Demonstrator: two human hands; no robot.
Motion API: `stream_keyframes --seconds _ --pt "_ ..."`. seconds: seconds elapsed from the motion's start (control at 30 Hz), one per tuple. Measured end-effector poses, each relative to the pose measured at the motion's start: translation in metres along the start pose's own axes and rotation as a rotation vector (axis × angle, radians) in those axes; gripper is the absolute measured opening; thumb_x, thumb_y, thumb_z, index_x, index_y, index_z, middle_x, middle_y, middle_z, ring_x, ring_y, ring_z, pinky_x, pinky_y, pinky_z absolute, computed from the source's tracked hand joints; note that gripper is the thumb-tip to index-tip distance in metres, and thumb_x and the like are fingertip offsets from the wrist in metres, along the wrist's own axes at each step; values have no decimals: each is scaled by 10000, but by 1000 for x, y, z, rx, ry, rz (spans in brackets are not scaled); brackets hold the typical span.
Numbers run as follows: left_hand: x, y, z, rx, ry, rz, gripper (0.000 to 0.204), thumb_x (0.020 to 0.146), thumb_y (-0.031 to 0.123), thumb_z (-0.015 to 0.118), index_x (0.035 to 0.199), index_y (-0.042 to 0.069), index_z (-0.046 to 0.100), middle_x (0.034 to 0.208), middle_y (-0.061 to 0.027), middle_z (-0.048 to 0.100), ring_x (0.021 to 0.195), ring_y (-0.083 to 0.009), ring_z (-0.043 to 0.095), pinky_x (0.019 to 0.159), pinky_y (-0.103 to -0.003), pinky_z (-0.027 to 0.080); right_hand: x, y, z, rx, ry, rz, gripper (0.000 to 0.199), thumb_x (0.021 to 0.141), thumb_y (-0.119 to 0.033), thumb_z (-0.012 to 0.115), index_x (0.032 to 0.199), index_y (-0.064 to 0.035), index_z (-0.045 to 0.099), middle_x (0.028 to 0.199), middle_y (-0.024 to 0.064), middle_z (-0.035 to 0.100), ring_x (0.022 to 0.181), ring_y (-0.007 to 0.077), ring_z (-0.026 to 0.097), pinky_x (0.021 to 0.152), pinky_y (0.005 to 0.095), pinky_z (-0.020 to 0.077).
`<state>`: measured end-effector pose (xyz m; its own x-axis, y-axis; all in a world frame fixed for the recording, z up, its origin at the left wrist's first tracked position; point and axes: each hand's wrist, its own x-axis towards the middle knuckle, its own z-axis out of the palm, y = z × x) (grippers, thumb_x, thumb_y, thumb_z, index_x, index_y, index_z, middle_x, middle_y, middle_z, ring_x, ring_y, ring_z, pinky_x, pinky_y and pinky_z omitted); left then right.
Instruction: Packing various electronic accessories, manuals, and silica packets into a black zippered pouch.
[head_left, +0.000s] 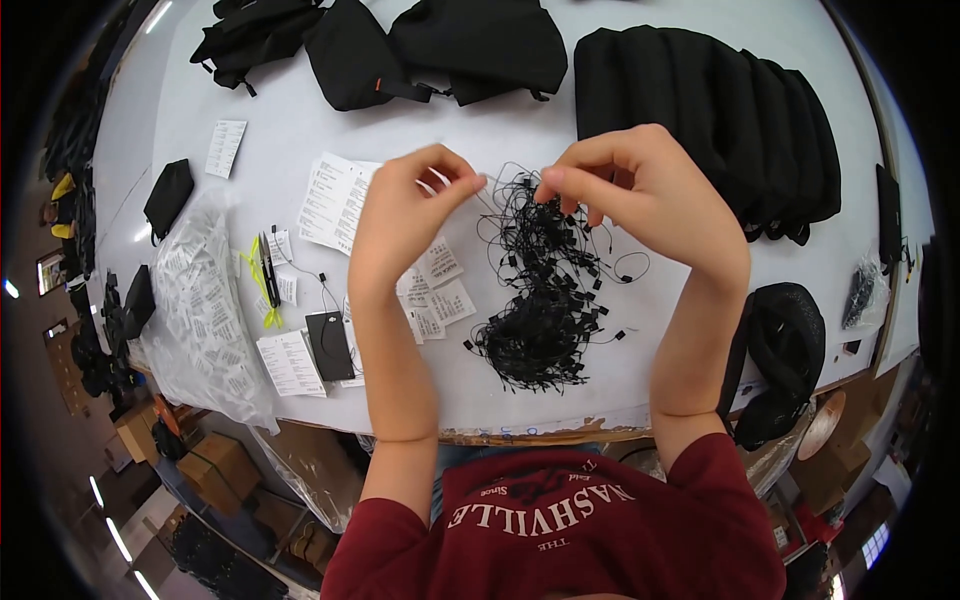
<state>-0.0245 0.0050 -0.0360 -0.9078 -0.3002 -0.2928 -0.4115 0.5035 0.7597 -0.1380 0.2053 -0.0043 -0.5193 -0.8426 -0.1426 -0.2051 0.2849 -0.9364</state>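
Note:
A tangled heap of black tag strings [540, 340] with small plastic ends lies on the white table before me. Over the heap's far end, my left hand [420, 195] pinches a thin strand between thumb and forefinger. My right hand [625, 185] is closed at the fingertips just to the right, with strands of the tangle at its thumb and forefinger. How much it grips is partly hidden by the fingers. Beside my left forearm lie white printed labels [440, 305] and a stack of printed sheets [330, 205].
Black fabric pouches [480, 50] lie along the far side, with a row of stacked black bags [700, 120] at far right. On the left are a clear bag of labels [200, 310], scissors [267, 270], yellow-green ties [272, 317] and a black tag [330, 345]. Black mesh [775, 360] sits near right.

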Motion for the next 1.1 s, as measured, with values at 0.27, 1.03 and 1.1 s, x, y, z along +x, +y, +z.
stream_keyframes --seconds 0.27,1.03,1.1 --pt "-14 21 -3 -464 12 188 145 812 158 708 836 28 647 743 -8 660 696 -80 615 620 -209 422 19 -1 31 208 46 139 329 868 -314 636 829 1 720 617 41 615 536 71 549 483 203 424" --pt "-18 11 -21 -368 -12 197 154 830 157 687 817 10 641 694 38 554 633 -43 445 614 -197 370 13 23 2 198 156 -73 339 904 -273 594 693 -8 577 529 -20 423 499 38 352 462 239 276" --pt "-21 9 -27 -381 27 195 160 831 162 687 811 11 637 669 44 526 626 -42 426 605 -202 359 9 26 -9 37 109 24 304 893 -268 599 735 -8 602 566 11 482 508 67 404 487 252 331"
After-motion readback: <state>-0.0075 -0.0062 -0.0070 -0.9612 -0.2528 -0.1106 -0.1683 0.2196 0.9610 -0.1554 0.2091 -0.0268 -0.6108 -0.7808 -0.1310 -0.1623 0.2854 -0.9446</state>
